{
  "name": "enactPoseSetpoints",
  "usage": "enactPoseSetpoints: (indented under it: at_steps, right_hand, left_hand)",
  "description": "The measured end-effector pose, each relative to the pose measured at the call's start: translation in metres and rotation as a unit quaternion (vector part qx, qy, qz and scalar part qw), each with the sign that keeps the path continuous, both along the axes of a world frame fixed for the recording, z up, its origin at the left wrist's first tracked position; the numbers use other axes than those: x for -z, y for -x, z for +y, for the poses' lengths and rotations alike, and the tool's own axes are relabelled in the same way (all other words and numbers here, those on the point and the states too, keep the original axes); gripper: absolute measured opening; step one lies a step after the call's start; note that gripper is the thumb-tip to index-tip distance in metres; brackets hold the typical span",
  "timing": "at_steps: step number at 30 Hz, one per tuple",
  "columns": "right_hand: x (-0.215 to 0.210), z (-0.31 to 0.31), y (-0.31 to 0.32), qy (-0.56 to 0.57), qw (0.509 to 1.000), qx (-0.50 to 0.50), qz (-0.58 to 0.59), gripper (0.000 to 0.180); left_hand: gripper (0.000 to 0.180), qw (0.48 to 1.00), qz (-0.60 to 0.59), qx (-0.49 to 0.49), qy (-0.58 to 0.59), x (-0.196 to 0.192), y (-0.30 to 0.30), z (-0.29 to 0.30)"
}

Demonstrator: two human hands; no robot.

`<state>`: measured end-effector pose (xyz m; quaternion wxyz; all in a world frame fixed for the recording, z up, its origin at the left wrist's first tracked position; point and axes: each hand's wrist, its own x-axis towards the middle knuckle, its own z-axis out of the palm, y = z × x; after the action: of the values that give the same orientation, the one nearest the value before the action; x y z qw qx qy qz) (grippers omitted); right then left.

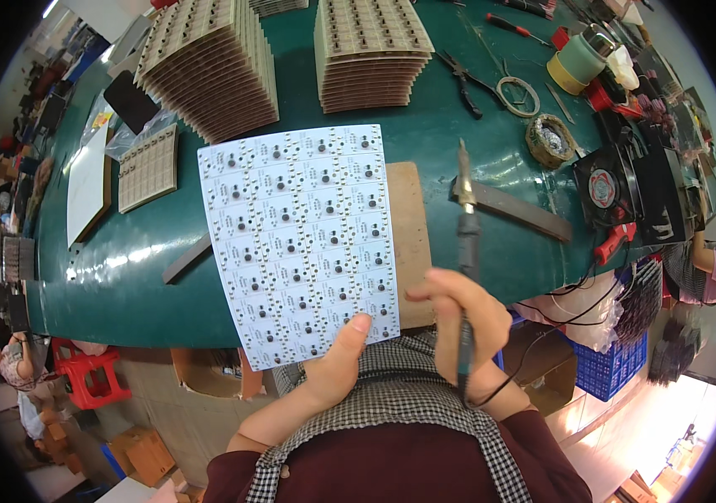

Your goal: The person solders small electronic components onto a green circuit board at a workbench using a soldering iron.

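Note:
A white circuit board panel (307, 243), dotted with rows of small black round parts, is held up by my left hand (343, 356). The thumb presses on its lower right edge; the other fingers are hidden behind it. In my right hand (473, 327) is a soldering iron (467, 230), its tip pointing away from me and apart from the panel. Behind the panel lies a brown board (410, 243) on the green table. A dark flat bar (521, 210) lies beyond the iron.
Two tall stacks of panels (215, 75) (370, 59) stand at the back. On the right are a small fan (605, 189), a solder roll (549, 138), pliers (467, 84) and a green-yellow bottle (577, 63). A small panel (148, 168) lies at left. The iron's cable (534, 344) trails right.

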<state>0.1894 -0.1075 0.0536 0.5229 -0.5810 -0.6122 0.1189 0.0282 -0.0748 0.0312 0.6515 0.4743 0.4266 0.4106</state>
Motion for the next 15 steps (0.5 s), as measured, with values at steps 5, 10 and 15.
enactPoseSetpoints:
  at_steps: [5,10,15]
  right_hand:
    - [-0.003,0.011,0.026,0.014,0.969,0.016,0.247,0.021]
    - [0.002,0.009,0.03,0.018,0.894,-0.028,0.446,0.025]
    - [0.005,0.006,0.034,0.003,0.924,-0.002,0.382,0.024]
  left_hand:
    - [0.039,0.993,-0.112,0.043,0.011,0.0,-0.007,0.0]
    - [0.038,0.985,-0.153,0.071,-0.032,0.011,-0.004,-0.001]
    - [0.034,0.956,-0.263,0.056,0.116,0.006,-0.013,0.0]
